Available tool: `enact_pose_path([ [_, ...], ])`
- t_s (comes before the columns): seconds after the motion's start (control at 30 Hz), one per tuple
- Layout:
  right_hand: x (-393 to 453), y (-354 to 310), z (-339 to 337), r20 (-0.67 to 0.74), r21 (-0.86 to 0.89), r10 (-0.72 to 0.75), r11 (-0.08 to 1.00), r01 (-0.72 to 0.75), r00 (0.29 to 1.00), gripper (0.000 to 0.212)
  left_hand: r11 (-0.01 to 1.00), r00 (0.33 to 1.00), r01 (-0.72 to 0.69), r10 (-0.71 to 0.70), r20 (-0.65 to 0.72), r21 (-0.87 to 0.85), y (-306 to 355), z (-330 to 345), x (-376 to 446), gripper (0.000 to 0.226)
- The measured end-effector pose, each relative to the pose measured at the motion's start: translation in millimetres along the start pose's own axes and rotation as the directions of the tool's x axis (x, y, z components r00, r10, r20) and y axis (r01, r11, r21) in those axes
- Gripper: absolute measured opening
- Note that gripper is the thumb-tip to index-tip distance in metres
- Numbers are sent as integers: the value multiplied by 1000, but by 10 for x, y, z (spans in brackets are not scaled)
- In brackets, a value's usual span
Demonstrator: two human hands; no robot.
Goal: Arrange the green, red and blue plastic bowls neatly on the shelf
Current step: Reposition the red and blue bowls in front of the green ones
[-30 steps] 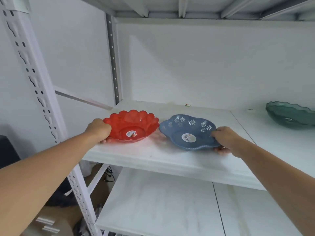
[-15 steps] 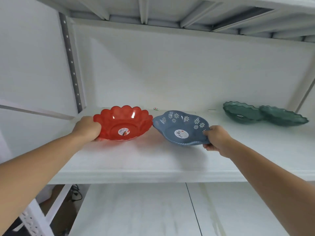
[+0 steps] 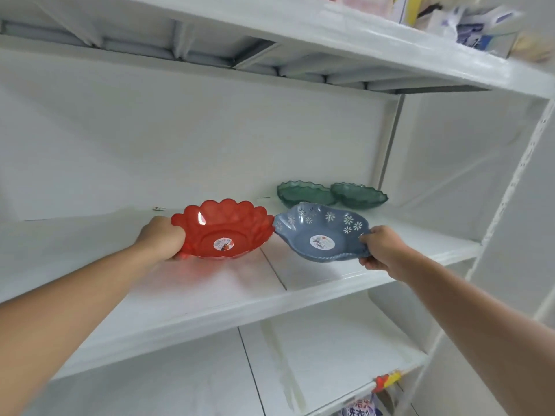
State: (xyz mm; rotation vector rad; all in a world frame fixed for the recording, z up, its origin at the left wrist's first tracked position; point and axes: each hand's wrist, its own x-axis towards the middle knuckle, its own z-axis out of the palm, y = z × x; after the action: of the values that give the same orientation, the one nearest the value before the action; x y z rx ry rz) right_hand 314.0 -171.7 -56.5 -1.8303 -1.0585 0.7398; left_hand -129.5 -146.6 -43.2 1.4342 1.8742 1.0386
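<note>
**Both hands on bowls, middle shelf**

Your left hand [image 3: 163, 238] is clamped on the left rim of the red bowl [image 3: 223, 232], fingers curled under the edge and thumb side over the scalloped lip. The red bowl is tilted, open side toward you, round sticker visible in its base. You cannot tell whether its far edge touches the shelf [image 3: 210, 298] or is lifted clear of it.

Your right hand [image 3: 380, 249] is clamped on the right rim of the blue bowl [image 3: 321, 232], thumb on top of the edge, fingers beneath. The blue bowl has white flower prints along its far wall and a round sticker in the base. It is also tipped toward you. Its left rim sits just beside the red bowl's right rim; touching or a hair apart, unclear.

Behind the blue bowl, toward the back right corner of the same shelf, two green bowls [image 3: 306, 193] [image 3: 359, 195] stand upright side by side, rims close together. The left one is partly hidden by the blue bowl's rim.

The shelf above carries blurred boxes and packets [image 3: 477, 25] at the top right. The lower shelf [image 3: 315, 349] shows bare white board, with a red and yellow clip-like item [image 3: 387, 380] at its front right edge.
</note>
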Motion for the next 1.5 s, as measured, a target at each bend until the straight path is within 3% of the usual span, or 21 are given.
enact_pose_path([
  [0.27,759,844,-1392,-55,66,39,997,-35,998,19,1000,999,-26,27,33,-17,1075,1456,-401,31],
  [0.47,1332,1263,-1939,-49,43,64,997,-62,997,19,995,999,14,-9,45,-96,1476,2210,-614,29],
  [0.73,1952,1197,-2046,-42,24,61,998,-60,997,27,998,1000,11,-11,9,-55,1638,2650,-265,31],
  [1.13,2820,1283,-2153,30,26,53,998,-53,998,21,998,998,13,-10,-59,58,1763,3174,-27,21],
  [1.27,3072,1343,-2199,121,35,22,999,-26,992,21,992,992,71,-59,-113,100,1773,3379,-144,21],
  [1.5,3377,1412,-2203,213,85,-46,996,28,976,15,983,966,180,-172,-195,28,1751,3509,-279,25],
])
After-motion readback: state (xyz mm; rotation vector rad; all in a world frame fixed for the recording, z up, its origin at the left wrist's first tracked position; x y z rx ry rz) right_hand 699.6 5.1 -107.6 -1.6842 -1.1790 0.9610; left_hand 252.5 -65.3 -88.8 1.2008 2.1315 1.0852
